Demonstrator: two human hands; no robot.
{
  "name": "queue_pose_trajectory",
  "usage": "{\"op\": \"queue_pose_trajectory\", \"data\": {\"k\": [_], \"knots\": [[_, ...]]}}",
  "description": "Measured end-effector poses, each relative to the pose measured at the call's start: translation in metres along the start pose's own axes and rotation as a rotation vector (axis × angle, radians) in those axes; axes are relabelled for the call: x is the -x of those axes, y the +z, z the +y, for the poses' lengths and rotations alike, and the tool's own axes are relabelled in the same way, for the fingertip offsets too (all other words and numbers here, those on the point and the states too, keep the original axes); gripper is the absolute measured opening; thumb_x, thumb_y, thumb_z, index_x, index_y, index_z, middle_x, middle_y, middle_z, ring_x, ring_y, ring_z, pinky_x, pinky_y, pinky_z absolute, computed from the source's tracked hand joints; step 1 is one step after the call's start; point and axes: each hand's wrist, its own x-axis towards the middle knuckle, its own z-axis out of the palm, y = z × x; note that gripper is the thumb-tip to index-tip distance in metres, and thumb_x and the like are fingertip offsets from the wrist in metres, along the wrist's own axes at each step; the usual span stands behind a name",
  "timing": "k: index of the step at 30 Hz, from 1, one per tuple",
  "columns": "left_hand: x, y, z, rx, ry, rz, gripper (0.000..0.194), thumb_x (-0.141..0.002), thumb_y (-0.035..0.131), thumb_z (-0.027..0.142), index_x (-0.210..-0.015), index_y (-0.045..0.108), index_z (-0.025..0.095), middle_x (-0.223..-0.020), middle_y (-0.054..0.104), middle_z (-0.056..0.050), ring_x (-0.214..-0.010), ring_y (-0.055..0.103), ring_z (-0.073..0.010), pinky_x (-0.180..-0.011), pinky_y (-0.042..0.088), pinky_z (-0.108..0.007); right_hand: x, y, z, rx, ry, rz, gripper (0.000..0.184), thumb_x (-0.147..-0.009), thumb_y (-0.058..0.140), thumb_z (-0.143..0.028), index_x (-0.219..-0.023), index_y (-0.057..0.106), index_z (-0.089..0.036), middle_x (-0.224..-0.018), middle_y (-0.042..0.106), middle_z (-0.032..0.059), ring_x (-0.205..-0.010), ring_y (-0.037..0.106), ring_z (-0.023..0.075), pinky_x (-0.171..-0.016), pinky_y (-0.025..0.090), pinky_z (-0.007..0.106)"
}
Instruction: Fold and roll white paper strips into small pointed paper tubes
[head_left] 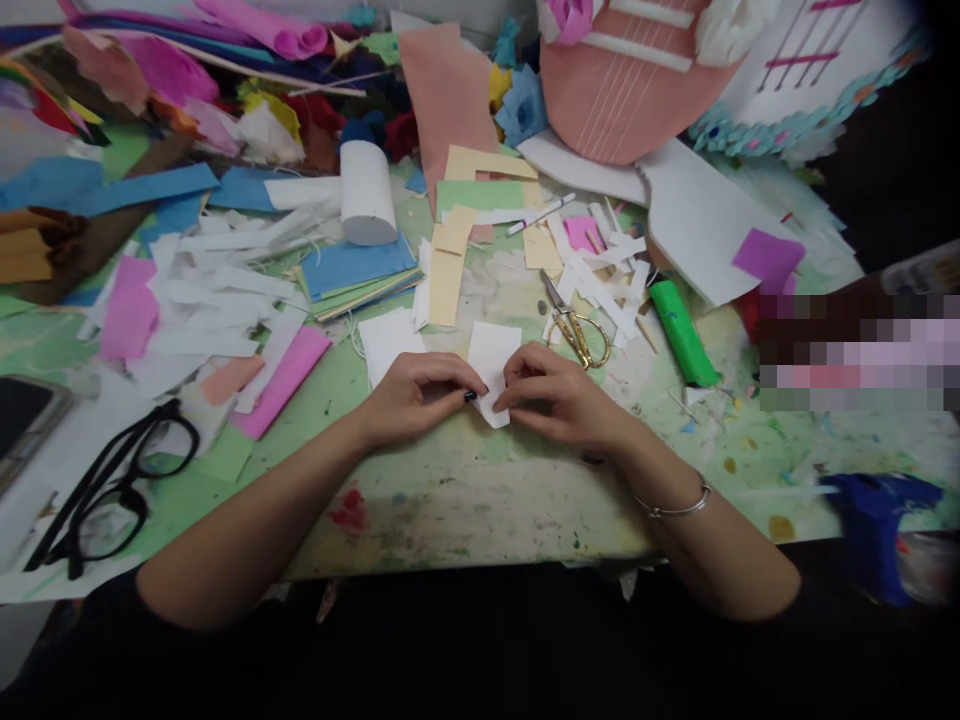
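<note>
A small white piece of paper (pixel 495 345) stands between my two hands above the front middle of the table. My left hand (pixel 420 393) pinches its lower left edge between thumb and fingers. On the opposite side my right hand (pixel 551 392) has its fingertips closed on the lower right edge. The bottom of the paper looks bent or creased toward me. Just behind my left hand lie more white paper sheets (pixel 386 335). Gold-handled scissors (pixel 577 325) rest beyond my right hand, close to a green roll (pixel 682 333).
Paper strips (pixel 225 270) and black glasses (pixel 127 480) cover the left side. A white paper cylinder (pixel 367 195) stands behind blue cards (pixel 356 268). A blue glue gun (pixel 874 520) lies at the right edge. Guitar-shaped paper pieces (pixel 622 90) stand at the back.
</note>
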Motion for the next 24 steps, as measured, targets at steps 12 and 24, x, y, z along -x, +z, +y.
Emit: {"op": "queue_pose_trajectory", "data": {"k": [12,24], "knots": [[0.000,-0.001,0.000,-0.079,0.110,-0.227,0.019,-0.088,0.057,0.014,-0.095,0.073,0.022,-0.087,0.070,-0.005,-0.086,0.061,-0.0157,-0.080,0.049,-0.033,0.004,-0.011,0.005,0.070,0.000,-0.152,0.015,-0.087,0.061,-0.015,-0.086,0.074,-0.021,-0.091,0.057,0.0060,-0.089,0.049,0.0183,-0.080,0.041,0.034],[0.000,0.001,-0.002,-0.106,-0.007,-0.237,0.010,-0.087,0.063,0.018,-0.093,0.071,0.020,-0.087,0.070,-0.003,-0.087,0.059,-0.0137,-0.077,0.048,-0.028,0.000,-0.011,-0.002,0.040,0.111,-0.271,0.013,-0.085,0.060,-0.012,-0.087,0.071,-0.017,-0.093,0.062,0.0075,-0.092,0.053,0.0198,-0.086,0.040,0.036]]}}
